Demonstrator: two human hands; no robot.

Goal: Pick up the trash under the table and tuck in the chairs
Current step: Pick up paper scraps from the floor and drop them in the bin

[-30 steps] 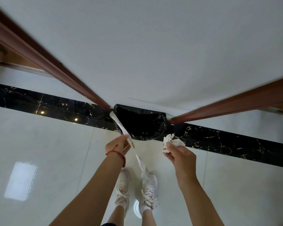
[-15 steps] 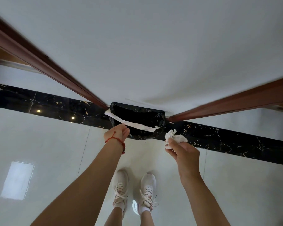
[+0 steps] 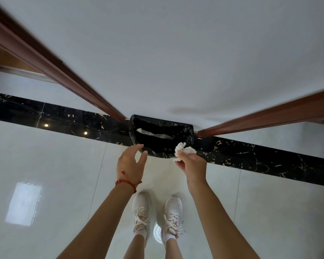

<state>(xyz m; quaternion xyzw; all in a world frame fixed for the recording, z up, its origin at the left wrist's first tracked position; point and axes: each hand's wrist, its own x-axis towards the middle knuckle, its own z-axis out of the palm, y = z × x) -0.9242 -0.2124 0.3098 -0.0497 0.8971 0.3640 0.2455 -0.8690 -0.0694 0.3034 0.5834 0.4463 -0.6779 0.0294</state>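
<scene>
A bin lined with a black bag (image 3: 183, 135) stands on the floor against the white wall, straight ahead of me. A long white paper strip (image 3: 153, 134) lies inside it. My left hand (image 3: 130, 165), with a red string bracelet at the wrist, hovers at the bin's near left rim with fingers spread and holds nothing. My right hand (image 3: 192, 165) pinches a crumpled white tissue (image 3: 184, 150) just over the bin's near right rim.
A white wall (image 3: 176, 53) rises ahead, with dark wooden trim (image 3: 67, 75) running off to the left and more wooden trim (image 3: 269, 116) to the right. The glossy white tile floor (image 3: 45, 174) has a black marble strip (image 3: 260, 157). My white sneakers (image 3: 142, 215) stand below.
My left hand has let go of the long paper strip, which now lies inside the bin, and its fingers have spread. My right hand has carried the tissue closer to the bin rim.
</scene>
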